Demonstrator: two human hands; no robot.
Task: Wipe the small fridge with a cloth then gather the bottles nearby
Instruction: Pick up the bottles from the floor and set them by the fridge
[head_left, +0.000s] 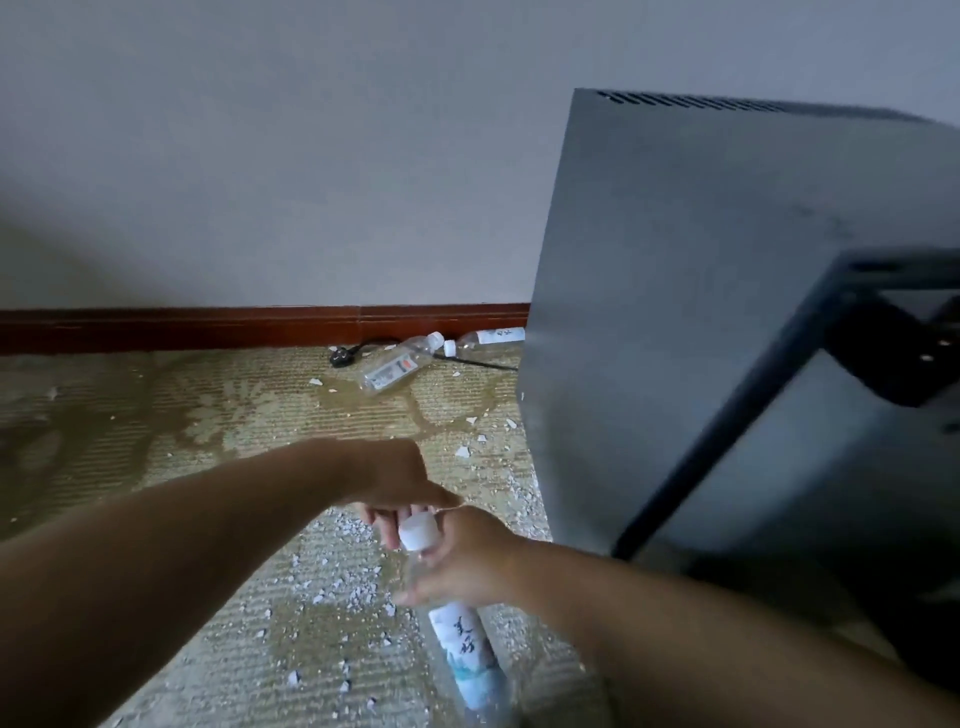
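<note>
fridge (675, 322): dark grey box on the right, standing on the carpet (104, 415) near the wall. No cloth in view, so I judge we're in the gathering step.
right hand (462, 561): closed round the neck of a clear bottle (467, 649), just under its white cap (418, 531). Bottle points cap-up and away, blue-white label below the hand. Neck grip probably keeps it under control while leaving the cap exposed.
left hand (400, 483): reaches in from the left, fingers curled down at the cap, touching or nearly. Can't tell if it's gripping. Looks like a cap check or a hand-over.
other bottles: two lie on their sides at the baseboard (208, 327), left one (400, 364), right one (485, 340) just beside the fridge. A black plug (340, 357) and cord lie among them.
floor: white flakes and a wet-looking patch on the carpet.
risk: cord may snag on pickup.
</note>
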